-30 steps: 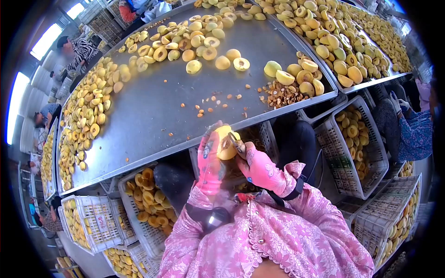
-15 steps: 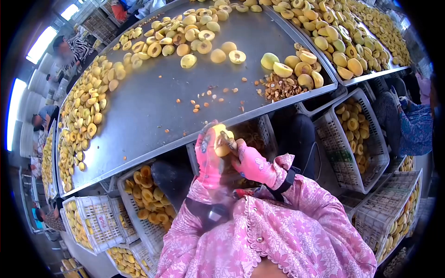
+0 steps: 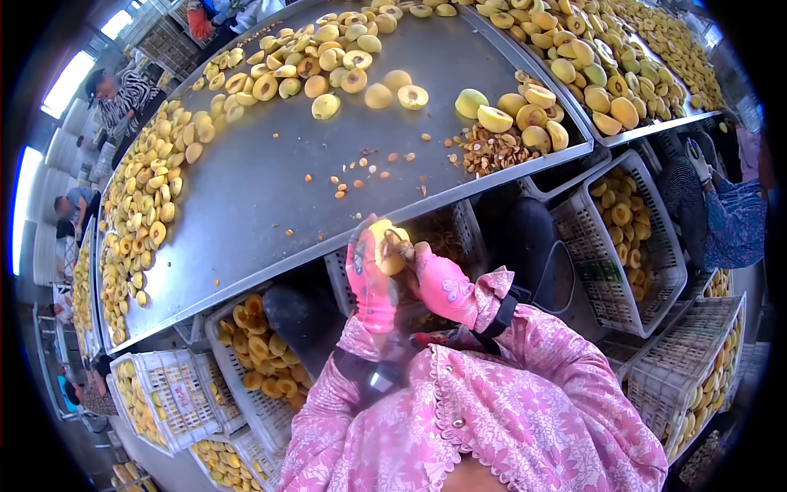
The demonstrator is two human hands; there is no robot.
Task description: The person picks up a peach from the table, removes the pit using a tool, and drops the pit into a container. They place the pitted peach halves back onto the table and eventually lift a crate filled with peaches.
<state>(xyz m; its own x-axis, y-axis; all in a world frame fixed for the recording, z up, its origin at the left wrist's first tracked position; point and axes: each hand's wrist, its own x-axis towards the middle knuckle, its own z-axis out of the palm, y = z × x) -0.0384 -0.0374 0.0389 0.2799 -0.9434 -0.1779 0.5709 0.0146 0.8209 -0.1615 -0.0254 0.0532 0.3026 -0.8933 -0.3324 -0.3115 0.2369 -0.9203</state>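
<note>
My left hand (image 3: 370, 279), in a pink glove, wraps round a yellow peach half (image 3: 388, 256) just beyond the table's front edge. Closed close beside it, my right hand (image 3: 445, 289), also gloved in pink, grips a small pitting tool with a curved metal end (image 3: 399, 239). That end lies against the cut face of the fruit. The tool's handle is mostly hidden by my fingers. Below both hands, partly covered, stands a crate (image 3: 466, 238) with brownish scraps in it.
On the metal table (image 3: 270, 197) lie many peach halves (image 3: 320, 74), loose brown pit pieces and a heap of pit scraps (image 3: 492, 152). Crates of halves stand left (image 3: 215, 324) and right (image 3: 674, 287) of my legs. Other people sit at both sides.
Both hands stay together at the peach half; my right hand has turned slightly, with the tool's end still at the fruit. The whole view has shifted a little.
</note>
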